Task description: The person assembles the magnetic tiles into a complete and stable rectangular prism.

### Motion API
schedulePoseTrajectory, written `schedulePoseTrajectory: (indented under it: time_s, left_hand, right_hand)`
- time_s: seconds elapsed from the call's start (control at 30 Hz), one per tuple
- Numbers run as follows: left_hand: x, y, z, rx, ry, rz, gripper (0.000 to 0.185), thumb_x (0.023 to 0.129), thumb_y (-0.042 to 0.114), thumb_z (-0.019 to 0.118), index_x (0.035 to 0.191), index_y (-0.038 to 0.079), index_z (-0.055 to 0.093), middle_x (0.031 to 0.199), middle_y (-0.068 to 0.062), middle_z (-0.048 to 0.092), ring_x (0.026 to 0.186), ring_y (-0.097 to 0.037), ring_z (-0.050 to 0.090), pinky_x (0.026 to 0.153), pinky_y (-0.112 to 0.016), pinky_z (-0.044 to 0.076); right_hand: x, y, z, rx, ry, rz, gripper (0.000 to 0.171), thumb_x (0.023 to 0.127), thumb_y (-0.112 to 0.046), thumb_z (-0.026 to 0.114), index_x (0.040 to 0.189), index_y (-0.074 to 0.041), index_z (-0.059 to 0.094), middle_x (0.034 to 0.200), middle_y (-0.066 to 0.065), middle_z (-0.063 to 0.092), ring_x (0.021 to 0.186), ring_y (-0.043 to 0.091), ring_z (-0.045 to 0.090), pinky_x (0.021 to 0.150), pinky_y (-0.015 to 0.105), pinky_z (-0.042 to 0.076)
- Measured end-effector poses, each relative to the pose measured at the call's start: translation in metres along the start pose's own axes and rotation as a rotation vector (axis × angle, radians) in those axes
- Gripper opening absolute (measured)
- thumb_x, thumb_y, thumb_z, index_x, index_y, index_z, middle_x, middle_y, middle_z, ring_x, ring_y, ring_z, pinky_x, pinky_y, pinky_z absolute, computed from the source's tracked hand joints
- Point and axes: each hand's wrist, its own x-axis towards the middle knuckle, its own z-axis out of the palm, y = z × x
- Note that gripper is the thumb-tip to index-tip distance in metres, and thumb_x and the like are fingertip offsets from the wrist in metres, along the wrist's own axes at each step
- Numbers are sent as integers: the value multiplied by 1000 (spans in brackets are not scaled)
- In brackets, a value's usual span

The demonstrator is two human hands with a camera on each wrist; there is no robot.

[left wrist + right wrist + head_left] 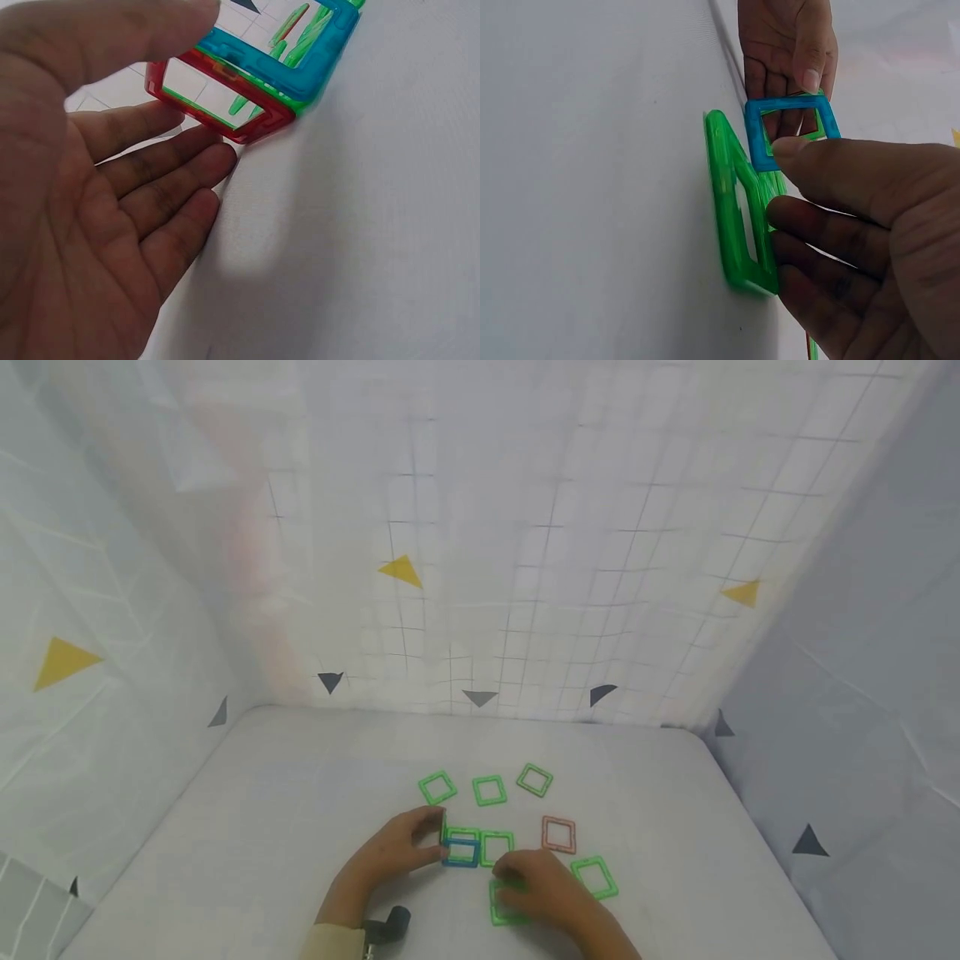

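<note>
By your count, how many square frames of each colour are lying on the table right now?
Green square frames: 7
Blue square frame: 1
Red square frames: 2, one loose and one joined under the blue one
Total: 10

A white table [300, 827] with rounded corners fills the floor of a small white tent. Its back wall [525, 527] is thin cloth with a faint grid showing through. Yellow triangles [401, 571] sit high on the walls, dark grey triangles [479, 697] low along the table's edge. The light is soft and even.
</note>
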Motion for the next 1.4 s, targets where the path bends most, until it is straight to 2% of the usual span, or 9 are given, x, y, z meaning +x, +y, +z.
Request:
schedulePoseTrajectory:
  time_s: [0.27, 0.5, 0.9, 1.13, 1.4]
  left_hand:
    - [2, 1, 1, 31, 7, -21, 75, 82, 48, 77, 144, 16, 51, 144, -3, 56, 137, -26, 49, 116, -51, 37]
    - [-2, 6, -1, 30, 11, -32, 76, 81, 46, 78, 144, 14, 50, 144, -5, 56, 137, -28, 48, 117, -52, 36]
    - [-1, 4, 0, 43, 13, -10, 75, 82, 47, 77, 144, 14, 50, 144, -4, 56, 137, -28, 48, 116, -53, 36]
    - [-1, 7, 0, 36, 3, -24, 75, 81, 46, 78, 143, 13, 51, 142, -5, 57, 137, -29, 49, 117, -53, 35]
    - [-1, 4, 0, 49, 9, -16, 74, 82, 46, 78, 143, 13, 51, 142, -4, 57, 136, -28, 49, 116, -53, 36]
  right_hand:
    - [-15, 1, -2, -73, -12, 54, 39, 75, -43, 83, 110, -33, 68, 107, -21, 66, 107, 10, 63, 100, 44, 52]
    - [-24, 1, 0, -101, -16, 73, 54, 69, -40, 86, 118, -36, 64, 115, -20, 62, 112, 12, 59, 104, 45, 49]
    - [-26, 4, 1, -166, -13, 33, 56, 69, -40, 86, 121, -35, 64, 114, -22, 60, 105, 5, 56, 99, 39, 53]
    - [-29, 7, 0, -148, -10, 31, 48, 73, -39, 84, 117, -31, 66, 110, -20, 61, 100, 4, 57, 97, 38, 53]
    - [-32, 12, 0, -121, 47, -6, 38, 82, -48, 75, 114, -30, 67, 105, -21, 62, 100, 5, 59, 94, 39, 54]
